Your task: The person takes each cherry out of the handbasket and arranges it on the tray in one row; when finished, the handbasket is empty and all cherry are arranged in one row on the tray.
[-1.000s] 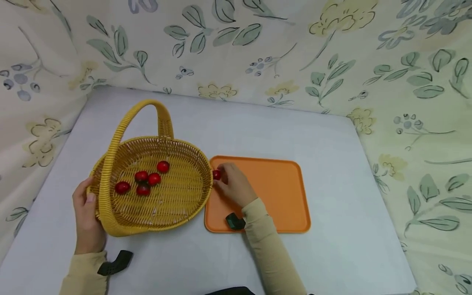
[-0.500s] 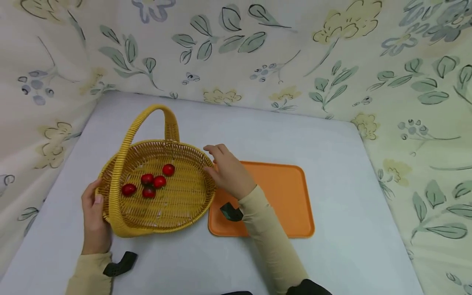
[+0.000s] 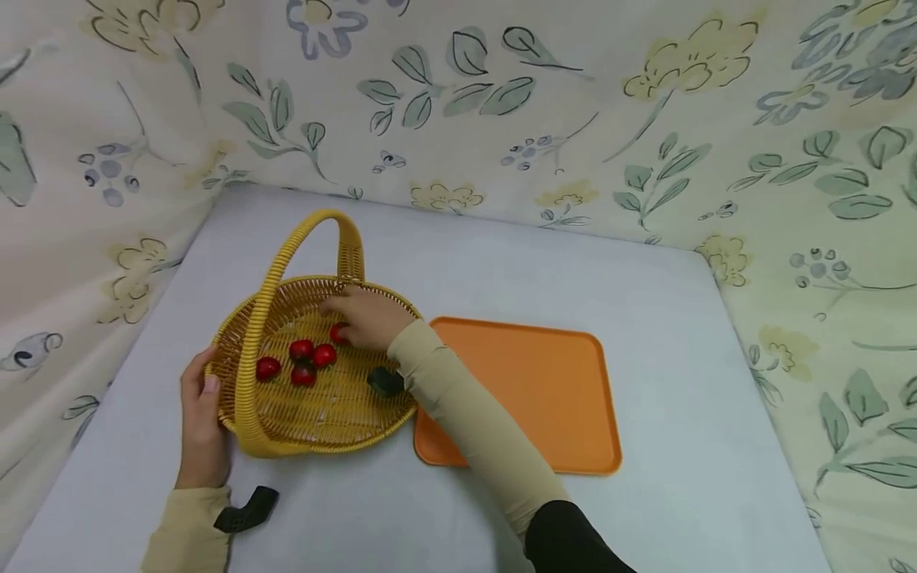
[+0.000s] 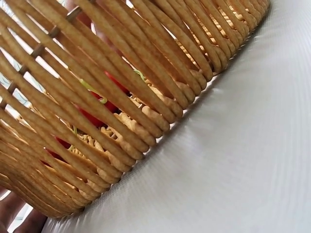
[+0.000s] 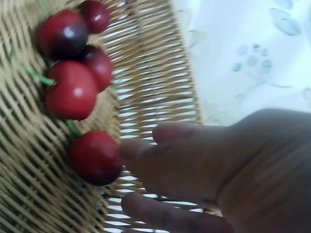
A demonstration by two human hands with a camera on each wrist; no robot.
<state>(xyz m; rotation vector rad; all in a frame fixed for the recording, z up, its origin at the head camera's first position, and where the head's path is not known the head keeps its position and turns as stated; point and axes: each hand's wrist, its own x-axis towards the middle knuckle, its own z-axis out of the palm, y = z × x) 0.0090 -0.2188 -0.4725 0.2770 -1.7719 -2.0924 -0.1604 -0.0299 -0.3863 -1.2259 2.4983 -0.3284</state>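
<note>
A yellow wicker basket (image 3: 337,418) with a tall arched handle holds several red cherries (image 3: 302,350). At its left side, my left hand (image 3: 203,414) grips the rim and wall; in the left wrist view, the slatted basket wall (image 4: 160,63) fills much of the picture. My right hand (image 3: 368,320) reaches over the right rim into the basket. In the right wrist view, its thumb tip is at the side of one cherry (image 5: 95,158), while the other fingers (image 5: 165,213) stand apart from it. Whether the thumb touches the cherry is hard to tell.
An orange tray (image 3: 530,390) lies right of the basket, partly under my right forearm (image 3: 473,422). The white table (image 3: 680,382) extends around both. A floral cloth (image 3: 458,119) hangs behind and at the sides.
My right hand was at a cherry by the tray's left edge, then rose with fingers spread and moved left into the basket. That cherry is now out of sight. My left hand keeps its hold.
</note>
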